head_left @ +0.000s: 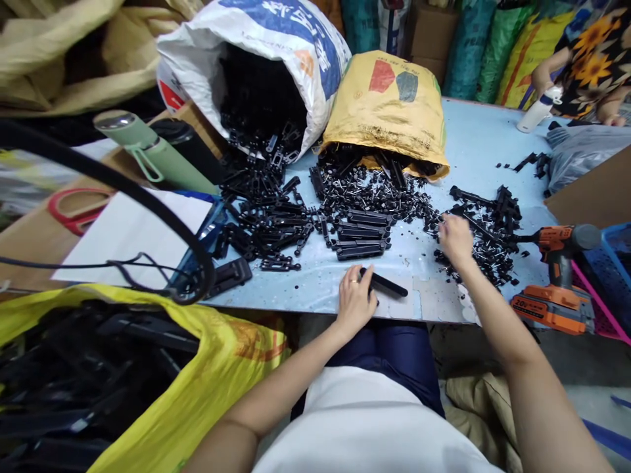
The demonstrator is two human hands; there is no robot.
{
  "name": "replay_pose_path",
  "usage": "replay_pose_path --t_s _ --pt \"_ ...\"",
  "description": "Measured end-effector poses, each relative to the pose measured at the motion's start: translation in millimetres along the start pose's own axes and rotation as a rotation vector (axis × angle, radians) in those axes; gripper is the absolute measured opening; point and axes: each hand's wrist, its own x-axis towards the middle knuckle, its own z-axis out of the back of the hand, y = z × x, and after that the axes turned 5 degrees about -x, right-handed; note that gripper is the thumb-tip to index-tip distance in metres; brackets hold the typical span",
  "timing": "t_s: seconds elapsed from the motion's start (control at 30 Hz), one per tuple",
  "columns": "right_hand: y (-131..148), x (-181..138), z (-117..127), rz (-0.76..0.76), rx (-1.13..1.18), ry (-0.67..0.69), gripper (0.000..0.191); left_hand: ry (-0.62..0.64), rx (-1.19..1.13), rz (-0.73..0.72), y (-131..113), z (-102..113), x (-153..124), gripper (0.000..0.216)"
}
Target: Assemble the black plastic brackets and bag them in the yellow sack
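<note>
My left hand [355, 299] rests near the front edge of the pale blue table [473, 151], fingers closed over one end of a long black plastic bar [389, 286] that lies flat. My right hand [454, 238] reaches further out, its fingers curled down into a scatter of small black parts and screws [486, 253]; what they pinch is hidden. A neat stack of black bars [362, 235] lies just beyond my left hand. A heap of black clip pieces [269, 210] spreads to the left.
A white sack [276, 46] and a yellow sack [389, 98] spill black parts onto the table. An orange cordless drill [559, 276] sits at the right edge. A green flask [148, 154], red scissors [73, 210] and a yellow bag [207, 387] are left. Another person [586, 66] works at far right.
</note>
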Motion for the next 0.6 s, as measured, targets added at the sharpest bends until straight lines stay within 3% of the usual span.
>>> replay_pose_path --t_s 0.1,0.17,0.23,0.33,0.4,0.53,0.6 --pt "-50 38 9 -0.117 -0.097 -0.037 0.030 0.263 0.169 -0.312 -6 1 14 0.043" --pt "-68 47 14 -0.124 -0.111 -0.020 0.026 0.418 0.248 -0.405 -10 1 25 0.040" --pt "-73 45 18 -0.117 -0.129 -0.001 0.023 0.479 0.318 -0.408 -9 2 30 0.040" --pt "-60 27 24 -0.053 -0.135 0.055 0.021 0.443 0.398 -0.315 -1 7 28 0.037" --pt "-42 5 28 0.084 -0.097 0.169 0.023 0.433 0.398 -0.250 5 13 26 0.032" --pt "2 -54 32 0.632 -0.008 0.543 0.021 0.531 0.253 -0.282 6 20 31 0.033" --pt "22 -80 32 0.810 -0.081 0.661 0.023 0.589 0.207 -0.302 3 22 34 0.033"
